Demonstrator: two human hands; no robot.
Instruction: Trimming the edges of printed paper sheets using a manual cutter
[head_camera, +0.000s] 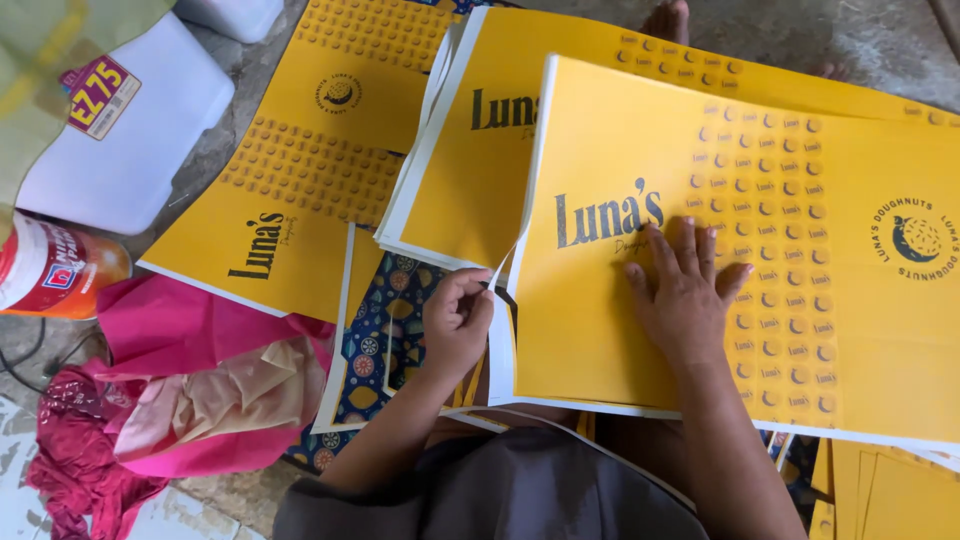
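**Yellow printed sheets under two bare hands**

Down on the floor, across the person's lap, lies a large yellow printed sheet (600, 330) with dark lettering, rows of small round marks and a round emblem near its right end. The right hand (683, 292) rests flat on it, palm down, fingers spread and pointing away from the body; it grips nothing, only presses on the paper just below the lettering. The left hand (456, 322) is at the sheet's left edge, fingers curled and pinched together on the white border, where the edge is lifted and bent up a little. How much paper lies between those fingertips I cannot tell.

Behind this top sheet, partly covered by it, sits a stack of yellow sheets (470, 190) of the same print, its white edges fanned at the left. Further left another yellow sheet (300, 180) lies alone on the concrete floor (205, 160), tilted, with its own rows of round marks. Beneath the stack shows a dark blue patterned sheet (385, 330) with coloured rounds on it.

At the left, pink cloth (180, 330) is heaped with a crumpled tan piece on top, and darker red cloth (75, 455) trails beside it. Near the upper left stands a white plastic box (140, 140) bearing a yellow and pink sticker, and at the frame's edge lies a red and white bottle (50, 270) on its side. Bare toes (668, 20) of a foot show at the top edge.
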